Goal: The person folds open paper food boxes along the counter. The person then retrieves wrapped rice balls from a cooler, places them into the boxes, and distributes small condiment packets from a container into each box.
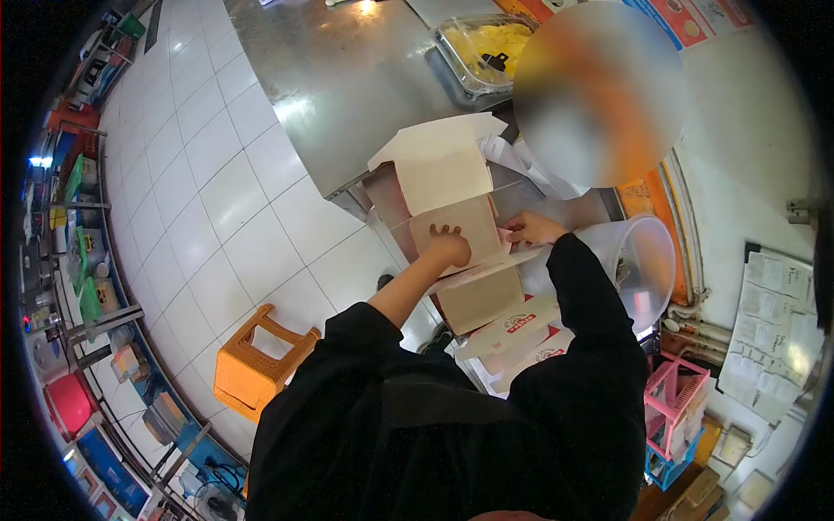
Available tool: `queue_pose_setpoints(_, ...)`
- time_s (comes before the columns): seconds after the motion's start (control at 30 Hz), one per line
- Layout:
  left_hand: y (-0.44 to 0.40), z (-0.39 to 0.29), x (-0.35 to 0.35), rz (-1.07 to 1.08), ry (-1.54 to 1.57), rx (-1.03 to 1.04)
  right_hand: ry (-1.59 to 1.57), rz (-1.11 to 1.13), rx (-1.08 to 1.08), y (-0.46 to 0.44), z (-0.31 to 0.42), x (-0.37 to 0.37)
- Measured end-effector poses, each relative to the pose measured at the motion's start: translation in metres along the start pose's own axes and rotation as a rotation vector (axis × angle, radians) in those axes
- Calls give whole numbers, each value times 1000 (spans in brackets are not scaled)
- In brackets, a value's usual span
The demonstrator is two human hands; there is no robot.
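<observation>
While left hand (449,249) splays, right hand (537,228) pinches carton (443,174), clear tub (651,252) alongside, stool (248,378) leftward

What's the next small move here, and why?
Probably have the right hand fold in the cardboard box's side: that hand is already at the side edge, the box lies open, and the left hand is over the middle panel, placed to steady it.

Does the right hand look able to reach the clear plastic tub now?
Probably yes: the clear plastic tub is close by, its mouth apparently uncovered, but the right hand must first leave the carton.
</observation>
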State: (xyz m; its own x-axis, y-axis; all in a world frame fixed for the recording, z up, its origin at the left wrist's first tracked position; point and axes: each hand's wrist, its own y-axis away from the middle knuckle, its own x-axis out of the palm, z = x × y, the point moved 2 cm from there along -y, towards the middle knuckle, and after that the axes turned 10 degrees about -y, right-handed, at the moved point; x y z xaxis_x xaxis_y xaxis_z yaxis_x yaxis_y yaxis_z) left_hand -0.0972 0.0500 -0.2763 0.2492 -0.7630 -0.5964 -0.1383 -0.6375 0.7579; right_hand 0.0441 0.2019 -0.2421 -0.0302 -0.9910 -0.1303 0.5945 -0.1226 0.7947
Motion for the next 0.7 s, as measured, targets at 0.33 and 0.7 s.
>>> queue_pose_setpoints(0.33,-7,5,14,-89,28,9,-8,-144,-41,-33,2,-1)
queue_pose_setpoints(0.7,-30,37,28,-368,41,424,-123,-480,-473,203,8,14)
